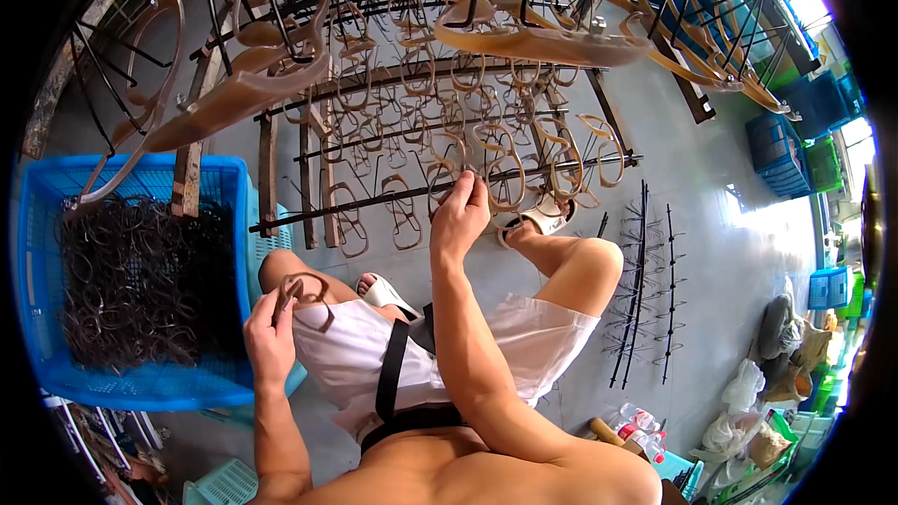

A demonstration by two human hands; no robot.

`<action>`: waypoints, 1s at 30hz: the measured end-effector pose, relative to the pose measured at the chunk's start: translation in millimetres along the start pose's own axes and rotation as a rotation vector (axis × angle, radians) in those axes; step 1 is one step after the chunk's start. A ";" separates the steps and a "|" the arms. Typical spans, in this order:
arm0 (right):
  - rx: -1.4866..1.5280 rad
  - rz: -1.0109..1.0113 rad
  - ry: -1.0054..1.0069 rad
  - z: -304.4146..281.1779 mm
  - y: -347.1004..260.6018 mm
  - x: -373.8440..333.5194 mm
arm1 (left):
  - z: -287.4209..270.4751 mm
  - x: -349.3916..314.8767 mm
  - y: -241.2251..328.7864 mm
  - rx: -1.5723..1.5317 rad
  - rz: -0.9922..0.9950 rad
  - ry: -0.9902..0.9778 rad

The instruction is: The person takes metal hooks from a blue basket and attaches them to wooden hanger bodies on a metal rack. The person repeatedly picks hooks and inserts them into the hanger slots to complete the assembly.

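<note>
a seated worker's left hand (272, 337) and right hand (460, 215) tend to brown frames beside a laden rack. the left arm rises almost upright from the lower edge, its hand beside the left thigh, back of the hand toward the viewer, fingers clamped on one frame (296, 291) whose loop juts out over the leg of the white shorts (538, 332). the right arm, bent at the elbow, sweeps across the waist and reaches forward between the knees, wrist nearly straight, fingertips uppermost at the near black rod (374, 199). those fingers are drawn close together; whether they clamp on a frame or on the rod cannot be told.

at least five hanging frames (521, 176) line the near rod, with dozens more in rows behind, too tangled to count. at least four large frames (543, 45) loom at the top, closest to the camera. to the left, one blue basket (122, 399) holds a heap of dark frames (131, 290), too many to count. at least two hooked rods (639, 266) lie on the gray floor (711, 318) to the right, well apart from the hands. two white sandals (547, 218) show at the feet, one black strap (391, 369) crosses the shorts, and a few bottles (645, 435) sit at lower right near pale plastic bags (745, 383).
</note>
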State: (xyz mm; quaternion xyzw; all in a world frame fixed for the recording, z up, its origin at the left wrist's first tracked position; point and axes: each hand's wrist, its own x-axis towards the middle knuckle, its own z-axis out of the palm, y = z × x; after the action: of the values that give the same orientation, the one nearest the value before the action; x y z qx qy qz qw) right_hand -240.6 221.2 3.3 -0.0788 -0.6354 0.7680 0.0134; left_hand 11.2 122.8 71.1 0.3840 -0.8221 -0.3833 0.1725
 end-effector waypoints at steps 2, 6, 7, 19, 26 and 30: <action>0.185 0.140 -0.053 1.7 -3.2 0.9 | -2.4 -1.2 -6.2 -0.247 -0.173 -0.090; 0.283 0.171 -0.115 2.2 -5.9 0.0 | -4.1 -2.7 -12.9 -0.415 0.051 -0.217; 0.282 0.162 -0.121 2.0 -5.9 -0.5 | -4.2 -2.7 -12.9 -0.474 0.027 -0.233; 0.030 0.028 -0.287 -2.3 -2.1 -10.4 | 15.8 -1.0 -11.7 -0.295 0.054 0.110; -0.315 -0.212 -0.296 -4.2 5.4 -13.5 | 10.8 -3.4 -27.1 -0.177 -0.006 0.176; -0.260 -0.252 -0.272 -5.5 10.3 -10.6 | 13.7 -5.6 -25.8 -0.293 0.102 0.273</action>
State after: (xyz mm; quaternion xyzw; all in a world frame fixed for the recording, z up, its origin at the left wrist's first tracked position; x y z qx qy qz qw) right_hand -228.5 223.3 -6.7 0.1045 -0.7299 0.6754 0.0134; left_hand 19.8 123.3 42.6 0.3613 -0.7449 -0.4340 0.3554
